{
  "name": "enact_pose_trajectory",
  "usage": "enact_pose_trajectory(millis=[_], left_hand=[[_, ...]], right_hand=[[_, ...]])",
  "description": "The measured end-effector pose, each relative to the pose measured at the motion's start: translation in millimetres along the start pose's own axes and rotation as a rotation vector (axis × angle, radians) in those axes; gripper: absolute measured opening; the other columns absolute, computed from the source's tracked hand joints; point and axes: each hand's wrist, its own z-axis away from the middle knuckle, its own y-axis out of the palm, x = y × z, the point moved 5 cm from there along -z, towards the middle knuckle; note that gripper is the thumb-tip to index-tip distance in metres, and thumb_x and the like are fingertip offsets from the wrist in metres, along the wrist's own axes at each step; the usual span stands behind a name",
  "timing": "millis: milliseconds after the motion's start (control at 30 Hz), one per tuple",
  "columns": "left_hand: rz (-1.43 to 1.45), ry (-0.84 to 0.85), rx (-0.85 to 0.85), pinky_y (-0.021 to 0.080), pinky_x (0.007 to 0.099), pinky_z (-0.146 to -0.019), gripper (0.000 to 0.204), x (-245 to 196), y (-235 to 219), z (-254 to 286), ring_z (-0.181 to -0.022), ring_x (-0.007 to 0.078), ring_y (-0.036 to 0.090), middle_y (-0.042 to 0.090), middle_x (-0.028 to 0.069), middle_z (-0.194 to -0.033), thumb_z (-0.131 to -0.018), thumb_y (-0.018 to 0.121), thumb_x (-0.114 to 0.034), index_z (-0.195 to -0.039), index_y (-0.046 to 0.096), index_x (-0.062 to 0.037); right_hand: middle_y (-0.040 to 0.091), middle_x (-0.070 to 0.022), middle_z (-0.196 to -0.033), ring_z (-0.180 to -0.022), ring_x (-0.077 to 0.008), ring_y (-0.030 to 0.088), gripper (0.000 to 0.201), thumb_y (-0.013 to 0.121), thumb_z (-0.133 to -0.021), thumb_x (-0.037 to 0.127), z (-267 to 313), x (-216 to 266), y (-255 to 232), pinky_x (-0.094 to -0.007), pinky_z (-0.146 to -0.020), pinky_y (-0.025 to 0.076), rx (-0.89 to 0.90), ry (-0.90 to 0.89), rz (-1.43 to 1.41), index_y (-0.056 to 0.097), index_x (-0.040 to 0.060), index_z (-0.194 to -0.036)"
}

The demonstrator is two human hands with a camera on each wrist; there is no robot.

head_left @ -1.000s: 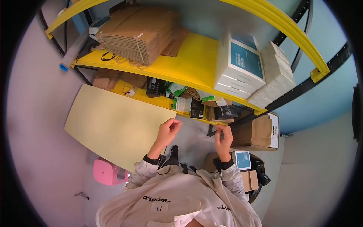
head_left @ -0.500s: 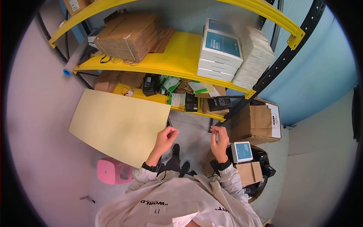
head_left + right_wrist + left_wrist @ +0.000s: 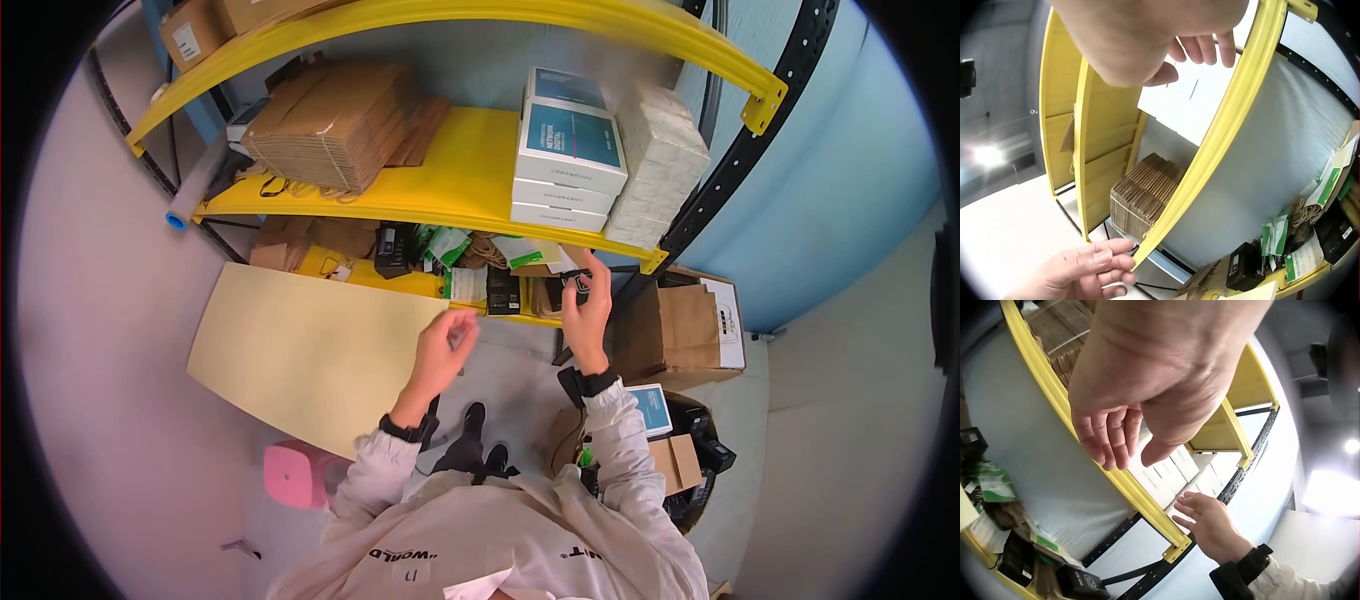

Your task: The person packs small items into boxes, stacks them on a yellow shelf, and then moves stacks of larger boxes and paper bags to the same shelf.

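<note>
My left hand (image 3: pixel 440 350) is held in the air by the right edge of a cream tabletop (image 3: pixel 310 350), its fingers loosely bent and holding nothing. Further forward, my right hand (image 3: pixel 587 310) reaches up with thumb and fingers apart, overlapping the lower shelf in the head view. Above it, white boxes with blue labels (image 3: pixel 570 160) are stacked on the yellow shelf (image 3: pixel 470 150). In the left wrist view, the fingers of the left hand (image 3: pixel 1110 434) curve downward with a gap to the thumb. The right wrist view shows the right hand (image 3: pixel 1166 44) in front of the white boxes.
Bundled flat cardboard (image 3: pixel 320 130) lies on the shelf's left side, with plain white boxes (image 3: pixel 655 160) at the right. Black boxes (image 3: pixel 503 290) and green-white packets fill the lower shelf. An open carton (image 3: pixel 680 330) and a pink stool (image 3: pixel 295 475) stand on the floor.
My right hand has risen forward toward the shelf, its fingers spreading further from the thumb. The left hand has also moved slightly forward. The head view has shifted.
</note>
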Motion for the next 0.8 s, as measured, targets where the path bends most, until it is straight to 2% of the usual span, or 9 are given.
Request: enact_pose_trajectory(millis=[67, 133, 233, 267, 333, 400, 500, 533, 800], left_hand=[[-0.017, 0.099, -0.002, 0.057, 0.0319, -0.085, 0.033, -11.4, 7.2, -39.2, -0.102, 0.0176, 0.073, 0.079, 0.0097, -0.117, -0.101, 0.077, -0.01, -0.132, 0.069, -0.0015], [-0.084, 0.231, -0.029, 0.057, 0.0431, -0.098, 0.046, -24.4, 13.1, -78.9, -0.118, 0.0332, 0.071, 0.073, 0.0193, -0.126, -0.099, 0.08, -0.016, -0.139, 0.064, -0.0022], [-0.204, 0.342, -0.088, 0.055, 0.0466, -0.103, 0.053, -29.1, 26.0, -132.5, -0.121, 0.0397, 0.069, 0.071, 0.0224, -0.132, -0.098, 0.082, -0.022, -0.141, 0.061, 0.0006], [-0.214, 0.317, -0.044, 0.051, 0.0482, -0.111, 0.065, -27.4, 30.6, -147.9, -0.13, 0.0446, 0.064, 0.065, 0.0262, -0.143, -0.097, 0.084, -0.026, -0.147, 0.055, 0.0032], [-0.231, 0.321, -0.044, 0.049, 0.0485, -0.114, 0.071, -27.6, 39.7, -170.2, -0.135, 0.0459, 0.06, 0.061, 0.0279, -0.147, -0.096, 0.084, -0.028, -0.151, 0.051, 0.0034], [-0.248, 0.303, -0.011, 0.044, 0.0488, -0.121, 0.09, -19.7, 47.8, -192.3, -0.145, 0.0482, 0.051, 0.051, 0.0316, -0.158, -0.093, 0.088, -0.032, -0.159, 0.041, 0.0045], [-0.279, 0.306, 0.015, 0.045, 0.0492, -0.12, 0.096, -9.2, 53.4, -213.8, -0.144, 0.0482, 0.052, 0.052, 0.032, -0.157, -0.088, 0.092, -0.034, -0.16, 0.041, 0.0049], [-0.278, 0.281, 0.045, 0.045, 0.0494, -0.12, 0.103, -4.6, 55.1, -221.3, -0.144, 0.048, 0.053, 0.053, 0.0325, -0.156, -0.084, 0.095, -0.035, -0.161, 0.04, 0.0054], [-0.242, 0.29, 0.144, 0.049, 0.0485, -0.116, 0.093, 4.5, 53.5, -247.1, -0.136, 0.0465, 0.06, 0.064, 0.0301, -0.147, -0.083, 0.094, -0.033, -0.157, 0.051, 0.0029]], right_hand=[[0.062, -0.0182, -0.143, -0.126, -0.0313, 0.064, 0.051, 0.064, -0.097, -0.003, -12.1, -18.3, 4.6, -0.0403, -0.102, 0.055, -0.031, 0.018, 0.011, 0.058, -0.0015, -0.147], [0.062, -0.0175, -0.145, -0.129, -0.0306, 0.063, 0.051, 0.064, -0.097, -0.002, -24.2, -26.9, 5.3, -0.0403, -0.103, 0.055, -0.07, 0.034, 0.028, 0.058, -0.0015, -0.148], [0.06, -0.0163, -0.149, -0.133, -0.0293, 0.061, 0.053, 0.064, -0.098, -0.001, -40.7, -33.0, 3.9, -0.0407, -0.105, 0.054, -0.108, 0.032, 0.044, 0.057, -0.0006, -0.15], [0.06, -0.017, -0.147, -0.132, -0.0298, 0.061, 0.052, 0.065, -0.098, 0.0, -44.1, -37.8, 4.3, -0.0414, -0.105, 0.054, -0.105, 0.038, 0.071, 0.056, -0.0017, -0.149], [0.06, -0.0177, -0.144, -0.131, -0.0304, 0.06, 0.052, 0.066, -0.099, 0.0, -48.9, -50.0, 5.4, -0.0421, -0.104, 0.054, -0.116, 0.048, 0.109, 0.055, -0.0029, -0.149], [0.055, -0.0219, -0.138, -0.125, -0.0356, 0.059, 0.057, 0.075, -0.096, 0.003, -47.7, -71.5, -1.7, -0.0432, -0.101, 0.054, -0.316, 0.175, 0.125, 0.051, -0.0063, -0.147], [0.053, -0.0219, -0.135, -0.126, -0.0365, 0.055, 0.064, 0.083, -0.093, 0.008, -53.5, -84.6, -12.0, -0.043, -0.099, 0.053, -0.433, 0.138, 0.331, 0.049, -0.0067, -0.145], [0.05, -0.0241, -0.141, -0.133, -0.0398, 0.051, 0.077, 0.089, -0.09, 0.012, -55.0, -91.0, -16.8, -0.0455, -0.108, 0.049, -0.426, 0.189, 0.348, 0.045, -0.0066, -0.149], [0.042, -0.0294, -0.158, -0.146, -0.0455, 0.043, 0.098, 0.097, -0.084, 0.023, -57.3, -104.5, -34.3, -0.0507, -0.123, 0.037, -0.469, 0.137, 0.56, 0.04, -0.0081, -0.158]])
